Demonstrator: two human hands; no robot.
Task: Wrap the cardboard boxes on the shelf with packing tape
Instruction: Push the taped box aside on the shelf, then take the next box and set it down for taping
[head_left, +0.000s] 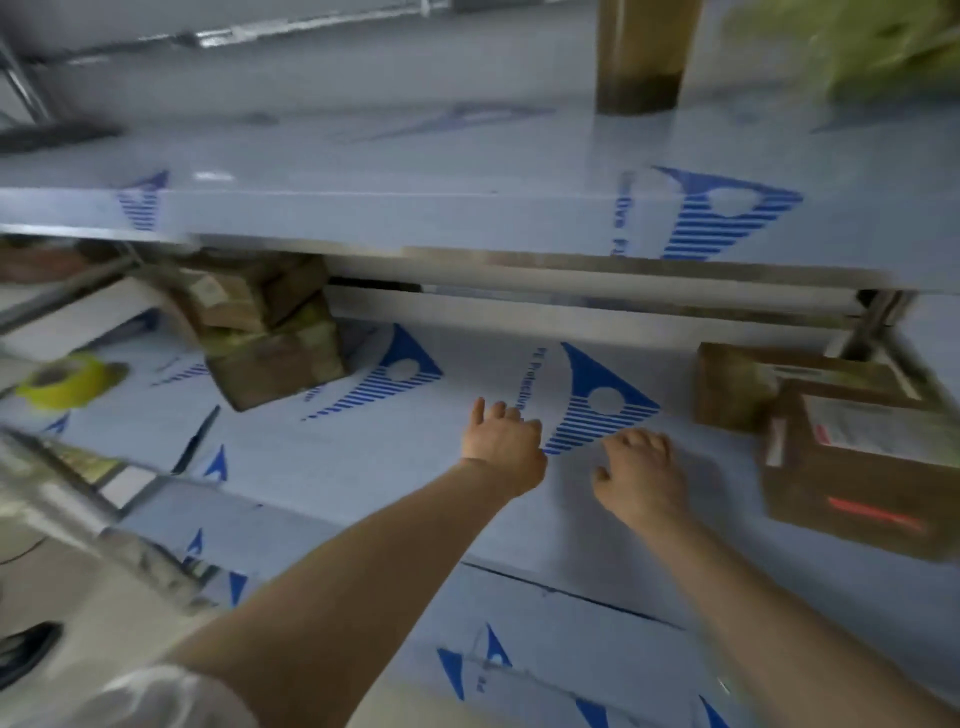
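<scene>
Both my arms reach over the lower shelf (363, 467), which is covered in white film with blue logos. My left hand (501, 439) hovers over the middle of the shelf with loosely bent fingers and holds nothing. My right hand (641, 475) is beside it, fingers relaxed, also empty. Two cardboard boxes stand at the right: a near one with a label and red tape (857, 467) and one behind it (748, 384). A stack of taped boxes (270, 332) sits at the back left. A yellow tape roll (67, 382) lies at the far left.
The upper shelf (415, 208) overhangs the lower one. On it stand a brown cylinder (641, 57) and a yellow-green bag (883, 47). Metal frame bars (78, 499) run along the left. The image is motion-blurred.
</scene>
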